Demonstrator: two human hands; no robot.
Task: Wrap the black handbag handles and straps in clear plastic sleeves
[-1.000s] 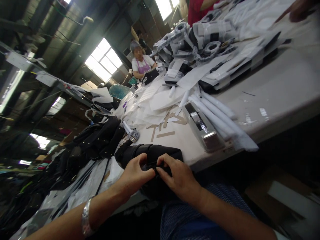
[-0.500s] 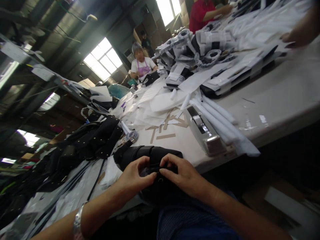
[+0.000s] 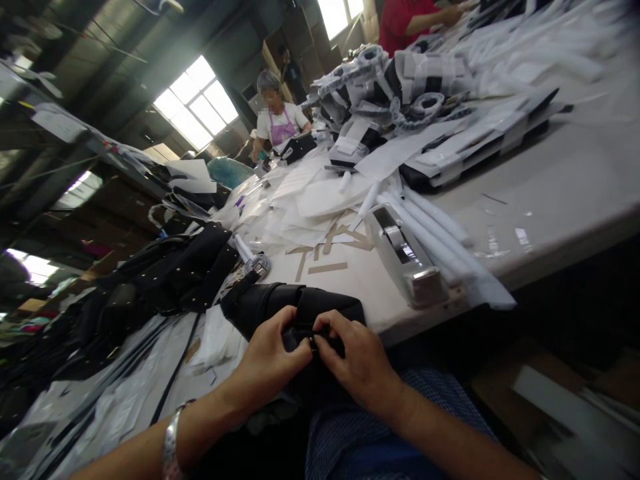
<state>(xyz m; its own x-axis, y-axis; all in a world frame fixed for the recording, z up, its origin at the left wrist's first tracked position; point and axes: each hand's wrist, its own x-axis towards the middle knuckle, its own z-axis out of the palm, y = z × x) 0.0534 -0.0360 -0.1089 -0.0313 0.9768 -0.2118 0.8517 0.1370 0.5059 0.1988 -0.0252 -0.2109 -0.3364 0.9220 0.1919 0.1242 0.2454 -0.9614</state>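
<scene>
A black bag point(image 3: 265, 307) lies at the table's near edge, partly overhanging it toward my lap. My left hand point(image 3: 277, 350) grips its near side, thumb and fingers curled on the black material. Close beside it, my right hand point(image 3: 347, 353) pinches the same part with thumb and forefinger. Small metal fittings glint between the two thumbs; their exact kind is too small to make out. A strap with a metal buckle point(image 3: 259, 267) extends from the bag's far left end.
Right of the bag stands a tape dispenser point(image 3: 407, 257), beside white foam tubes point(image 3: 445, 247). Cardboard strips point(image 3: 327, 268) and white sheets point(image 3: 310, 200) lie beyond. Black bags point(image 3: 170, 273) are heaped at left. Wrapped goods point(image 3: 380, 87) are piled farther back. Co-workers point(image 3: 280, 123) are across the table.
My view has shifted slightly. Both hands stay on the bag's near side, with the right fingers a little more curled. The co-worker's hand at upper right has left the view.
</scene>
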